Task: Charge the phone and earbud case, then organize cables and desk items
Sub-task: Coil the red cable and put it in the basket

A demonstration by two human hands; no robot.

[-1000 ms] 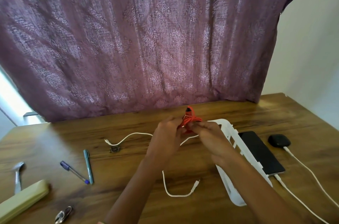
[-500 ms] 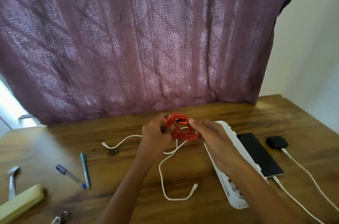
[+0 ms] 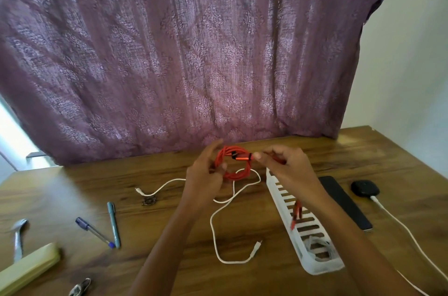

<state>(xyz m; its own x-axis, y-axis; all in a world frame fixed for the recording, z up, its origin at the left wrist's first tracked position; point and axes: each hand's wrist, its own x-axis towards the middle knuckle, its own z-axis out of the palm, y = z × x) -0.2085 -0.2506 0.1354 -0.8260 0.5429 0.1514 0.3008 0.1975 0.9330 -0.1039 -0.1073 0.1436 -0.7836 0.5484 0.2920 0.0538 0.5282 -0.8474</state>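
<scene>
1. The coiled orange-red braided cable (image 3: pixel 234 164) is held above the brown wooden desk (image 3: pixel 72 184), just above frame centre.
2. The left hand (image 3: pixel 206 172) curls its fingers round the coil's left side.
3. The right hand (image 3: pixel 288 167) pinches the cable beside its orange metal plug (image 3: pixel 243 157).
4. The white slotted plastic tray (image 3: pixel 320 267) lies at lower right. To its right are the flat black phone (image 3: pixel 344 201) and the rounded black earbud case (image 3: pixel 364 188), which has a white lead (image 3: pixel 407 227) at it.
5. A loose white charging cable (image 3: pixel 213 230) snakes below the hands.
</scene>
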